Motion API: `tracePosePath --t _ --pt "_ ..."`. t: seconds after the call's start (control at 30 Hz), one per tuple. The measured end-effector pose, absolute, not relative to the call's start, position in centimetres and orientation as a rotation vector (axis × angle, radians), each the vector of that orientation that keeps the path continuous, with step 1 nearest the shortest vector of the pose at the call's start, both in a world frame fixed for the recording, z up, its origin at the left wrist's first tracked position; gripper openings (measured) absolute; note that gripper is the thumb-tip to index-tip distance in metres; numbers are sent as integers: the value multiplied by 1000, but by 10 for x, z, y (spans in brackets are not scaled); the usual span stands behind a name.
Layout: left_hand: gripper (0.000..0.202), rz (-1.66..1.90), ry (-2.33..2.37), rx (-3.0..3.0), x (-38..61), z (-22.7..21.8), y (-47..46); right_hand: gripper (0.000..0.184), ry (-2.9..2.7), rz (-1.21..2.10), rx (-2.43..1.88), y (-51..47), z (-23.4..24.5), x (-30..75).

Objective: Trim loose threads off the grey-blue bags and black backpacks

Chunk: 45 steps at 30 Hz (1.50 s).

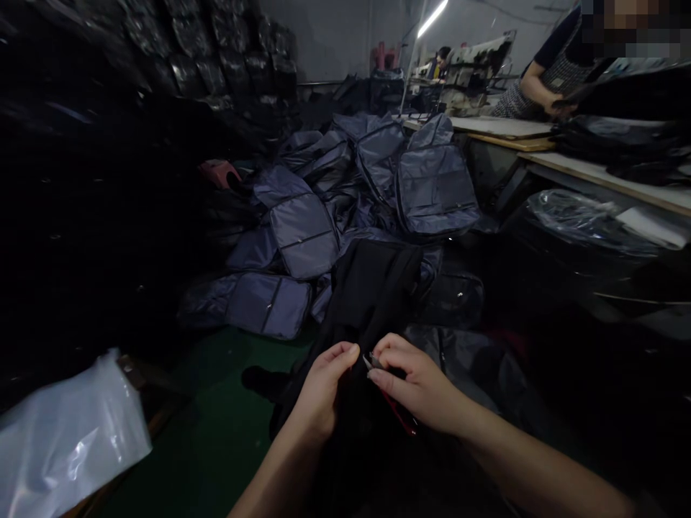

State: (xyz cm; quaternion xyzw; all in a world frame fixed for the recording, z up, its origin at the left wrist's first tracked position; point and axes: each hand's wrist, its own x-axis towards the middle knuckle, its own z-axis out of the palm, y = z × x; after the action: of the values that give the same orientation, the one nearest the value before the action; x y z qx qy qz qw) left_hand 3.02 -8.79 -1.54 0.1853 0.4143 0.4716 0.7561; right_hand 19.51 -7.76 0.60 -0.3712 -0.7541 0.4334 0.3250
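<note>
A black bag point(367, 295) lies in front of me, rising from my lap toward the pile behind. My left hand point(322, 392) is closed, pinching the black fabric near its middle. Right beside it, my right hand point(418, 385) is closed on a small metal tool with red handles point(396, 411), probably thread snips, whose tip point(368, 362) touches the fabric between the two thumbs.
A heap of grey-blue bags point(345, 194) covers the green floor point(216, 432) ahead. Clear plastic point(65, 432) lies at lower left. Dark wrapped stacks point(210, 50) fill the back left. At right, a person point(561, 72) works at a table point(610, 176) with black bags.
</note>
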Motion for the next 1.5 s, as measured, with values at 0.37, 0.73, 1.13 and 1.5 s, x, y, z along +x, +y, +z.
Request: tracePosePath --t 0.37,0.73,1.13,1.5 --pt "23 1016 904 416 26 -18 -87 15 -2117 1083 -927 -73 6 198" --pt "20 1021 903 400 25 -18 -86 21 -1975 1311 -957 -67 1 197" --pt "19 1021 908 414 25 -18 -86 20 -2019 1255 -976 -67 4 196" --pt "20 1025 925 432 27 -17 -86 21 -1978 1295 -1007 -70 8 197"
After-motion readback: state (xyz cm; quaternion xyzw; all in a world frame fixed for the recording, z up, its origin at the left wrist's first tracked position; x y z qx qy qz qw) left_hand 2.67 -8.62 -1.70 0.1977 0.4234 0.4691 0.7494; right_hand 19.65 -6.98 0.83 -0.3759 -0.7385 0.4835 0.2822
